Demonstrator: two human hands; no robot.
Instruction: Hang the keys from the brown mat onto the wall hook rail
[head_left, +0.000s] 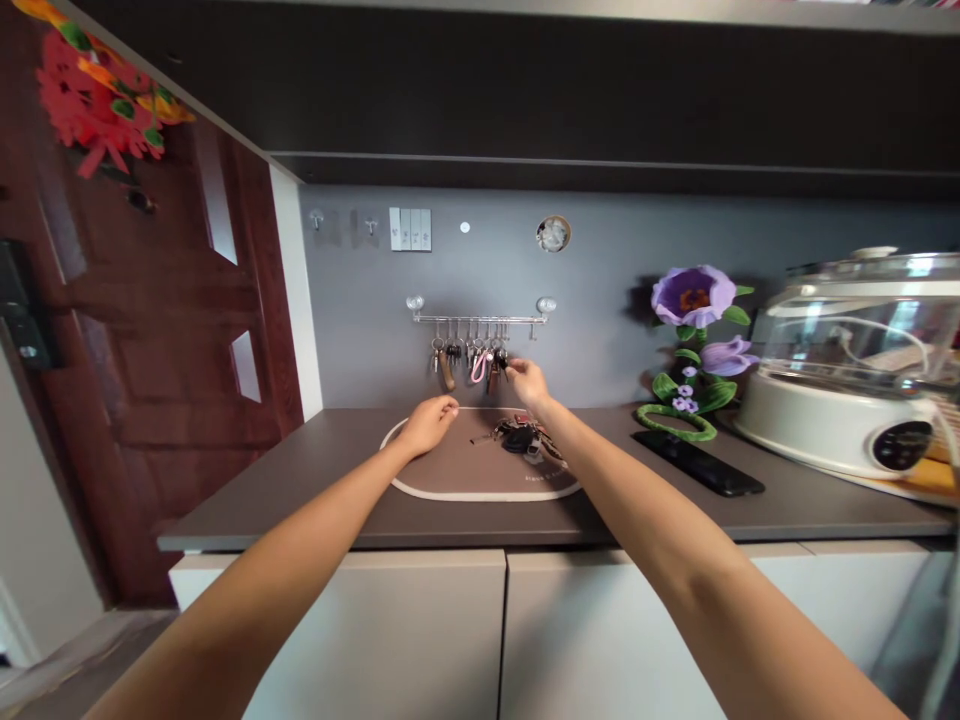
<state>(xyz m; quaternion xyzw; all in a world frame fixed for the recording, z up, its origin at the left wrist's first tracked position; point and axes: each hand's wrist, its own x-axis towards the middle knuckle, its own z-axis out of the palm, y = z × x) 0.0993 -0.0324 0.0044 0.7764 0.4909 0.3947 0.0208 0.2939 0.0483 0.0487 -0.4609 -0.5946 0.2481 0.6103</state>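
A metal hook rail is fixed to the grey wall, with several bunches of keys hanging from it. Among them are a brown strap and a pink loop. At the right end of the hanging row, my right hand pinches a dark key bunch still close under the rail. My left hand hovers over the left part of the brown mat, its fingers curled and nothing visible in them. A pile of keys with black fobs lies on the mat between my hands.
Right of the mat lie a black phone-like slab and a purple felt flower on a green ring base. Farther right stands a white appliance with a clear top. A dark shelf overhangs the counter; a red-brown door is left.
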